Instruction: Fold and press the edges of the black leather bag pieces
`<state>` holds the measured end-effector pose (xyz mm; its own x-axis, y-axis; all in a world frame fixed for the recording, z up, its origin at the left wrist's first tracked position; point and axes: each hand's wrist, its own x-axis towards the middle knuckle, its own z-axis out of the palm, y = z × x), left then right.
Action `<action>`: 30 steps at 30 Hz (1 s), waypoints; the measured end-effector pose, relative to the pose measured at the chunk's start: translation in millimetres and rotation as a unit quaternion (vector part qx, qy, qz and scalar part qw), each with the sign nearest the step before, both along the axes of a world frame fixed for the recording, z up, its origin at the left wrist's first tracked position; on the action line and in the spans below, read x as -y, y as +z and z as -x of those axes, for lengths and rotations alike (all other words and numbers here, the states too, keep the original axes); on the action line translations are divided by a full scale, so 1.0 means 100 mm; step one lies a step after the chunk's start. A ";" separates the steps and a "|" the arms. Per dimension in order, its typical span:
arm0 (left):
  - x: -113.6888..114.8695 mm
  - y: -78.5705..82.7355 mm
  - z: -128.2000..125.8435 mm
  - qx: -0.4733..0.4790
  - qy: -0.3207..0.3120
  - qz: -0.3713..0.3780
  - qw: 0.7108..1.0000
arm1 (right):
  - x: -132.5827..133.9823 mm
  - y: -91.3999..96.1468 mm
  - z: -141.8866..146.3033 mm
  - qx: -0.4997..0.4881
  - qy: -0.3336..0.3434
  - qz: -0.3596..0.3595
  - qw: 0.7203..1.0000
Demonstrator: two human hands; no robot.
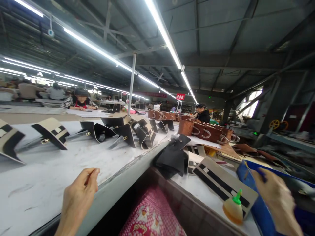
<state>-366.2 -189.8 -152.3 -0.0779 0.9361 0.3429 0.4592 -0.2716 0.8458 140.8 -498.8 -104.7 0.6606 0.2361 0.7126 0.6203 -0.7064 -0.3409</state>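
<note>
My left hand (pixel 80 193) hovers over the near edge of a long white conveyor belt (pixel 44 183), fingers curled in with nothing visible in them. My right hand (pixel 279 200) is at the lower right, fingers closed on the rim of a blue container (pixel 248 183). Beside it stands a small glue bottle (pixel 233 207) with a green cap, resting on a beige panel with black stripes (pixel 221 182). A pile of black leather pieces (pixel 172 159) lies between the belt and that panel.
Several beige-and-black bag parts (pixel 123 132) stand along the belt. Brown leather bags (pixel 209 131) line the right bench. A pink checked cloth (pixel 150 216) sits below, between the benches. Other people work at the far left (pixel 80 101) and far centre (pixel 202 113).
</note>
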 end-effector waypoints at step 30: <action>0.52 -0.18 -0.86 0.010 -0.328 0.041 0.944 | -1.94 -1.33 2.32 0.105 0.506 0.090 0.851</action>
<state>-280.4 -241.7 -170.2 0.5229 0.8080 0.2715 0.1986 -0.4252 0.8831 -90.7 -305.0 -238.0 -0.0827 0.7268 0.6819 0.9762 0.1966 -0.0912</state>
